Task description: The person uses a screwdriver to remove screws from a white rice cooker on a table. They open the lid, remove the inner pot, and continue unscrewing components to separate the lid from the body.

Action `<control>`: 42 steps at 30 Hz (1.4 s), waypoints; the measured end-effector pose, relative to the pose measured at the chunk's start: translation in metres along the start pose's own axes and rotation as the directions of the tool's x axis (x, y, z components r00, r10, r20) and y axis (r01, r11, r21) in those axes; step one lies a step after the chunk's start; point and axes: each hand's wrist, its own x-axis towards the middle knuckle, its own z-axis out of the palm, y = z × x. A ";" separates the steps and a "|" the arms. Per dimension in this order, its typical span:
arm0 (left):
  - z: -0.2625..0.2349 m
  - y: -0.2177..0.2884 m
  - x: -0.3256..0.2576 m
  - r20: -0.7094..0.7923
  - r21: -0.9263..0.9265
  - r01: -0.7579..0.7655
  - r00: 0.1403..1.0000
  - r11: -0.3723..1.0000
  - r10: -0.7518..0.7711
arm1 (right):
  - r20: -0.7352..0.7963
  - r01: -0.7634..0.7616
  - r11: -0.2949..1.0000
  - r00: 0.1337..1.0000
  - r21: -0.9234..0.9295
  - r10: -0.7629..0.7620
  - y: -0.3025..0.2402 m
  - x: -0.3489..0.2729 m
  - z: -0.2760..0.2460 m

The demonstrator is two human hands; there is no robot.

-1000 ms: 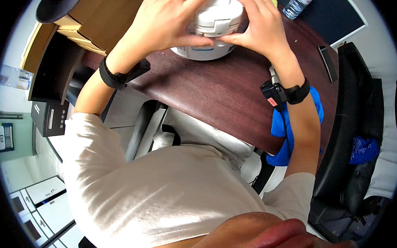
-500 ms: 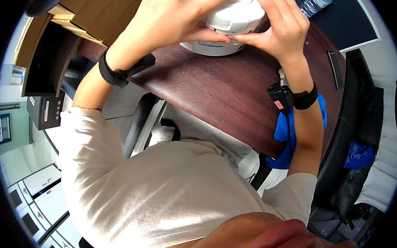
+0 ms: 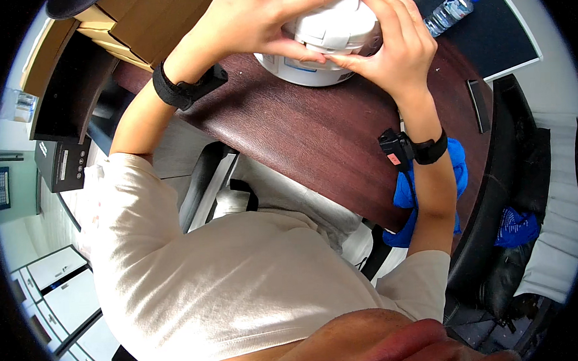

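Both hands slid toward top of frame with view. Left hand (image 3: 258, 19) and right hand (image 3: 396, 46) now clasp white cooker (image 3: 332, 36) lid, fingers pressed on it.

Your left hand (image 3: 258, 19) covers much of the white appliance (image 3: 335, 39). The top edge cuts off both.
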 end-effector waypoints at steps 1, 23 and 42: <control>0.006 -0.003 -0.003 -0.037 -0.006 -0.005 0.999 1.000 0.005 | 0.005 -0.001 1.000 1.000 0.002 0.001 -0.001 0.000 0.001; 0.001 0.000 -0.018 0.001 -0.221 0.266 0.962 0.938 -0.273 | -0.030 0.008 0.992 1.000 0.124 -0.004 0.016 -0.018 0.010; 0.025 0.000 -0.025 -0.240 -0.140 0.223 0.938 0.965 -0.252 | -0.195 -0.140 0.873 0.947 0.468 0.257 0.051 -0.043 0.049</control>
